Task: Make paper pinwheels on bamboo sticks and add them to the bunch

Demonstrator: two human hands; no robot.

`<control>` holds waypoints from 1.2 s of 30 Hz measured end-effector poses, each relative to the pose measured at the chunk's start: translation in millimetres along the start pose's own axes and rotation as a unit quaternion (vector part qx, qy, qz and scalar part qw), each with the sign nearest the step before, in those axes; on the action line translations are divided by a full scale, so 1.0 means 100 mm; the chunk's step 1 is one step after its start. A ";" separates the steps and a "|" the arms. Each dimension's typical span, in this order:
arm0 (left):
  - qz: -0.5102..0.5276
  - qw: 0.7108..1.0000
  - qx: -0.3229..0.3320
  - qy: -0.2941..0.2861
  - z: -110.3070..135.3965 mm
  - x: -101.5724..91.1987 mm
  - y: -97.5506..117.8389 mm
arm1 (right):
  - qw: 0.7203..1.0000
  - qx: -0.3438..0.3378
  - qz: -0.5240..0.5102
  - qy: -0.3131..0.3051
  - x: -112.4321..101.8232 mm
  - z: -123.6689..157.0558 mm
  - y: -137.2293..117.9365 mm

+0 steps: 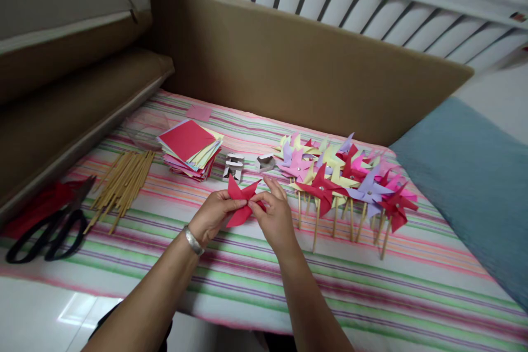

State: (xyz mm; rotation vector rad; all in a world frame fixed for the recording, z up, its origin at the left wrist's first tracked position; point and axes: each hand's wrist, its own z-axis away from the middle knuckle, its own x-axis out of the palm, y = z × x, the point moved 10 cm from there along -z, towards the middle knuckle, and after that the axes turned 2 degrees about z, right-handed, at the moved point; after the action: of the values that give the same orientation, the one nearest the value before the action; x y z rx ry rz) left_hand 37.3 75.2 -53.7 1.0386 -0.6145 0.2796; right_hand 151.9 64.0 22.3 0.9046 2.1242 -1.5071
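Red paper pinwheel (241, 201) is held off the striped bed (371, 286), just in front of the paper stack (190, 148), probably so its folded tips meet at centre. Your left hand (212, 215) pinches its left edge, fingers closed. Your right hand (275, 217) pinches the centre, fingers curled. Finished pinwheels (346, 181) lie right of the stack, sticks (121, 181) left.

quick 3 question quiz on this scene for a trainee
1. True or false: the left hand and right hand both hold the red pinwheel.
2. Which lies farthest left? A sticks B scissors C paper stack
3. Fill in: the finished pinwheels lie to the ___ of the hands.
Key: 1 true; 2 B; 3 right
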 end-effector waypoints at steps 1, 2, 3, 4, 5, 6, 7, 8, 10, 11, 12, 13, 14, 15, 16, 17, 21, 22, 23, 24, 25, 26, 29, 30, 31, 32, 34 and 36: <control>-0.003 1.000 -0.001 0.002 0.00 0.00 0.00 | 1.000 0.001 -0.001 0.001 0.00 0.00 0.00; -0.006 1.000 0.001 0.008 -0.01 -0.01 0.00 | 1.000 0.002 -0.001 0.001 0.00 -0.01 -0.01; -0.009 1.000 0.005 0.016 -0.01 -0.03 0.01 | 1.000 0.003 0.002 -0.002 0.01 -0.01 -0.02; -0.013 1.000 0.010 0.025 -0.02 -0.04 0.02 | 1.000 0.006 0.008 -0.008 0.01 -0.01 -0.02; -0.016 0.999 0.015 0.033 -0.02 -0.06 0.02 | 1.000 0.008 0.014 -0.014 0.02 -0.01 -0.02; -0.019 0.999 0.018 0.039 -0.03 -0.07 0.02 | 1.000 0.011 0.019 -0.017 0.02 -0.02 -0.03; -0.022 0.999 0.020 0.045 -0.03 -0.09 0.02 | 1.000 0.013 0.022 -0.015 0.00 -0.02 -0.03; -0.024 0.998 0.020 0.049 -0.03 -0.10 0.02 | 1.000 0.012 0.023 -0.008 -0.02 -0.02 -0.03; -0.028 0.998 0.022 0.055 -0.04 -0.13 0.02 | 1.000 0.002 0.019 0.012 -0.08 -0.02 -0.04; -0.031 0.998 0.023 0.056 -0.04 -0.13 0.02 | 1.000 -0.004 0.017 0.020 -0.10 -0.02 -0.05; -0.034 0.998 0.023 0.056 -0.04 -0.14 0.02 | 1.000 -0.009 0.016 0.023 -0.11 -0.02 -0.05; -0.036 0.998 0.023 0.055 -0.04 -0.13 0.02 | 1.000 -0.010 0.016 0.022 -0.10 -0.02 -0.05; -0.039 0.998 0.023 0.053 -0.03 -0.13 0.02 | 1.000 -0.008 0.017 0.021 -0.10 -0.02 -0.05; -0.040 0.998 0.023 0.052 -0.03 -0.13 0.02 | 1.000 -0.004 0.019 0.020 -0.09 -0.02 -0.04; -0.040 0.998 0.023 0.051 -0.03 -0.12 0.02 | 1.000 0.000 0.023 0.018 -0.08 -0.02 -0.04; -0.041 0.998 0.023 0.051 -0.03 -0.12 0.02 | 1.000 0.003 0.026 0.017 -0.08 -0.02 -0.03; -0.046 0.997 0.021 0.052 -0.03 -0.12 0.02 | 0.999 0.001 0.030 0.031 -0.12 -0.02 -0.07; -0.045 0.997 0.020 0.053 -0.03 -0.12 0.02 | 0.999 -0.003 0.029 0.035 -0.13 -0.01 -0.09; -0.044 0.997 0.020 0.054 -0.03 -0.13 0.02 | 0.999 -0.008 0.029 0.035 -0.14 -0.01 -0.10; -0.041 0.997 0.020 0.054 -0.03 -0.13 0.02 | 0.999 -0.014 0.031 0.033 -0.14 0.00 -0.12; -0.039 0.998 0.020 0.054 -0.03 -0.13 0.02 | 0.999 -0.018 0.034 0.027 -0.13 0.00 -0.13; -0.037 0.998 0.020 0.054 -0.03 -0.13 0.02 | 0.999 -0.021 0.037 0.021 -0.11 0.00 -0.14; -0.032 0.998 0.021 0.052 -0.03 -0.12 0.03 | 0.999 -0.017 0.046 0.009 -0.08 0.00 -0.12; -0.031 0.998 0.021 0.051 -0.03 -0.11 0.03 | 0.999 -0.014 0.048 0.007 -0.07 -0.01 -0.11; -0.032 0.998 0.021 0.050 -0.03 -0.11 0.03 | 0.999 -0.010 0.049 0.004 -0.07 -0.01 -0.11; -0.033 0.998 0.022 0.049 -0.03 -0.10 0.03 | 0.999 -0.006 0.050 0.001 -0.06 -0.02 -0.10; -0.036 0.998 0.024 0.049 -0.02 -0.09 0.03 | 0.999 0.002 0.048 -0.008 -0.05 -0.02 -0.09; -0.036 0.998 0.023 0.054 -0.02 -0.09 0.03 | 0.999 0.011 0.043 -0.013 -0.04 -0.02 -0.08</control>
State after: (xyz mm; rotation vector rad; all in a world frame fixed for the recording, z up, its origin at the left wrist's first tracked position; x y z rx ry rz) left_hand 29.1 78.8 -57.3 1.0797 -0.4740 0.2851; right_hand 149.5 63.1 30.5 0.9658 2.0271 -1.4929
